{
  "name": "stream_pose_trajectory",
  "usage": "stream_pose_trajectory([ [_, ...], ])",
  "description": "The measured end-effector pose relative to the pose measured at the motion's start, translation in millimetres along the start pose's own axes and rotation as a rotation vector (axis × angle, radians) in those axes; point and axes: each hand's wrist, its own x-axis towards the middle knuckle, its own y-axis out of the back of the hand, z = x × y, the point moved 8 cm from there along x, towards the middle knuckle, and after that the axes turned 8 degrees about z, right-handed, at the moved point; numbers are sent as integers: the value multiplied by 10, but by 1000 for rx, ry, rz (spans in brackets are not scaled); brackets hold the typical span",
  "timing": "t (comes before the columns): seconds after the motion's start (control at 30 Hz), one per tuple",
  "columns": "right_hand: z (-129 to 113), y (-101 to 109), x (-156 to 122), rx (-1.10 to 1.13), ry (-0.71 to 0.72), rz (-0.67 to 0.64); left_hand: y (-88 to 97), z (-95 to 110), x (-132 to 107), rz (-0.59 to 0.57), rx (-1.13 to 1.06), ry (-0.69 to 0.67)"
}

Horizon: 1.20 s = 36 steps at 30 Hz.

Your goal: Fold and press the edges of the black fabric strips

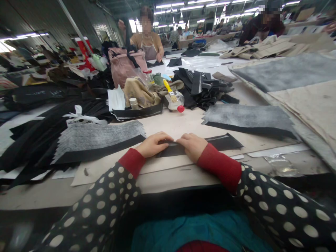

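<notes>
Head view: clear bottle (173, 101) lies on its side on the counter (173, 182), fwd of the hands, red cap toward wearer; whitish matter shows inside, type unclear. Yellow-handled brush (169, 89) leans at the bottle, bristles down; can't tell if bristles sit inside or against the wall. Small tub (133, 103), white top, stands L of bottle, in front of khaki cloth (139, 91); contents hidden. Red-lidded jar (147, 71) stands behind the cloth, partly hidden. Pink bag (127, 68) stands farther back, dark cloth over its top; interior hidden. Clear packet (282, 164) lies near front edge, R side; contents unclear.

Workpiece: black strip (227, 142) lies on cream sheet (181, 122), directly before wearer. L hand (153, 145): thumb + forefinger clamped on strip's upper edge. R hand (194, 147): fingers clamped on same edge, just beside L fingertips. Strip's R end extends past R hand.

Adj. items: grey-faced stack (102, 138) at L, grey-faced pieces (246, 115) at R, both w/ black borders, flanking the strip. Face mask (117, 99) is beside tub. Black scraps (196, 84) are heaped behind bottle, to R. Bottle, tub & khaki cloth obstruct the area fwd of the sheet. Co-worker (151, 43) is behind the bag.
</notes>
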Motion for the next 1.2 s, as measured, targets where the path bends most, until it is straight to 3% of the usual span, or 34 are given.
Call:
stream_pose_trajectory([
  [0.17,-74,-1,22,16,14,-24,-36,74,-4,10,50,-77],
  [0.37,-133,-23,-4,-44,65,-16,-92,233,-55,-58,411,-167],
  [0.6,203,44,-235,-30,-7,41,-124,304,-86,-44,580,-152],
  [0.8,751,205,-579,-84,-69,96,-109,320,-97,-49,524,-131],
  [0.9,898,270,-672,-76,-64,84,-77,265,-97,-35,444,-89],
  [1.07,812,340,-782,-26,-33,-85,33,16,-45,30,277,145],
  [1.2,613,307,-861,259,-50,-344,-22,-141,75,-6,-13,286],
])
